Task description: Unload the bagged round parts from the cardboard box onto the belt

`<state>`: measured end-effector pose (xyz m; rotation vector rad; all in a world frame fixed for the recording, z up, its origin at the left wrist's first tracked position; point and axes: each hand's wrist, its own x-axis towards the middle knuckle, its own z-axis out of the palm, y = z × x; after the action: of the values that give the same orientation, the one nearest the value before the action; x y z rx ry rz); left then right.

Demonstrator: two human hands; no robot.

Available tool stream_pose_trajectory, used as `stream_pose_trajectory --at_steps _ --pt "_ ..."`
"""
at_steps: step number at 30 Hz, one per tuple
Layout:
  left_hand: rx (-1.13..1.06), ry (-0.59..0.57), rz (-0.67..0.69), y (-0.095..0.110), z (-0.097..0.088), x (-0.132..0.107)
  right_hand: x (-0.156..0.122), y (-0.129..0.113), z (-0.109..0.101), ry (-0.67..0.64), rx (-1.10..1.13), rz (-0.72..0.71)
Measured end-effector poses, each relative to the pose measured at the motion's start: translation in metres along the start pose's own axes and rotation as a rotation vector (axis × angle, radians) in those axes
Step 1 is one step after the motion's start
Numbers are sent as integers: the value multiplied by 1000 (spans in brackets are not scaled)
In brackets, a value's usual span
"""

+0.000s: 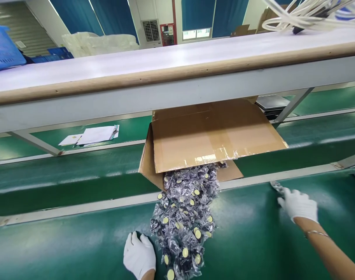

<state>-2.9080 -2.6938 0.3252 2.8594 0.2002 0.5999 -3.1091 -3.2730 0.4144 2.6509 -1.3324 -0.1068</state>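
A factory hall with blue curtains and stacked blue crates (pixel 5 46) lies beyond a long pale shelf (pixel 165 77) that crosses the head view above a green worktop (pixel 63 241).

A cardboard box (pixel 212 132) lies tipped on its side at the far rail, its mouth toward the near edge. A pile of small bagged parts (pixel 183 217), dark with yellow discs, spills from it down to the near edge. By the look of it most of the pile is already out. Some bags still sit in the mouth, and none lie apart in a sorted lot.

The left hand (pixel 139 254), in a white glove, lies flat and empty just beside the pile's left side at the near edge. The gloved right hand (pixel 299 204) reaches to the rail on the right, its fingertips at a small shiny piece (pixel 277 187). I cannot tell whether it grips the piece, nor what the piece is.

The box's inside is hidden by its flap, the pile's lower end is cut off, and the papers (pixel 92 135) farther back are unreadable.
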Motion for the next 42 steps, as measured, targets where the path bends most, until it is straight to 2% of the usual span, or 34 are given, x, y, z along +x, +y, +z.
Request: stream_pose_trajectory --at_steps 1,2,3,5,8,10,11,13,17,20,22,23,25,27,28,29,30,31,32,34,35,36,38,39,40,42 --pt "10 7 4 -1 1 0 -4 7 1 42 -9 18" --pt "17 14 9 -1 1 0 -9 2 0 58 51 20" --pt "21 20 14 -1 1 0 -15 -16 -4 50 169 6" --pt "27 28 26 -1 1 0 -29 -79 -19 -16 502 -53" --pt "29 33 38 -1 0 0 -46 -192 -42 -172 810 -151" --pt "29 31 35 0 -2 0 -49 -238 -51 -280 1036 -102" --pt "29 29 35 0 -2 0 -48 -248 -53 -321 1131 -74" --pt "30 32 37 0 -3 0 -42 -245 -52 -385 1286 -43" --pt "36 41 43 0 -5 0 -44 -213 -53 -475 1542 -33" --pt "36 45 50 0 -5 0 -57 -196 -57 -518 1641 -29" --pt "29 48 49 1 -4 0 -62 -172 -58 -559 1630 -1" --pt "25 48 46 1 -4 0 -61 -151 -58 -564 1585 32" --pt "19 45 42 1 -3 0 -53 -95 -58 -500 1373 151" --pt "18 41 44 1 -3 0 -42 -36 -60 -319 970 301" --pt "20 40 47 1 -3 0 -37 -14 -62 -214 725 350" --pt "22 40 49 1 -3 0 -34 -3 -64 -128 538 358" --pt "25 41 51 1 -3 0 -33 -3 -65 -68 426 316" --pt "26 45 53 1 -3 0 -35 -15 -65 -35 402 213" --pt "27 50 55 1 -3 0 -39 -39 -64 -26 443 58" --pt "28 58 60 0 -3 -1 -52 -107 -57 -47 570 -338" --pt "30 62 62 0 -3 -1 -60 -144 -51 -67 543 -512" --pt "34 64 63 0 -3 -1 -67 -177 -44 -77 489 -610" --pt "45 66 68 -1 -2 -1 -82 -221 -26 -50 390 -686" --pt "50 66 69 -1 -2 -1 -89 -230 -16 -19 369 -684" --pt "54 65 70 -1 -2 -1 -95 -231 -6 16 377 -674" --pt "59 66 70 0 -2 0 -107 -215 11 60 488 -620"
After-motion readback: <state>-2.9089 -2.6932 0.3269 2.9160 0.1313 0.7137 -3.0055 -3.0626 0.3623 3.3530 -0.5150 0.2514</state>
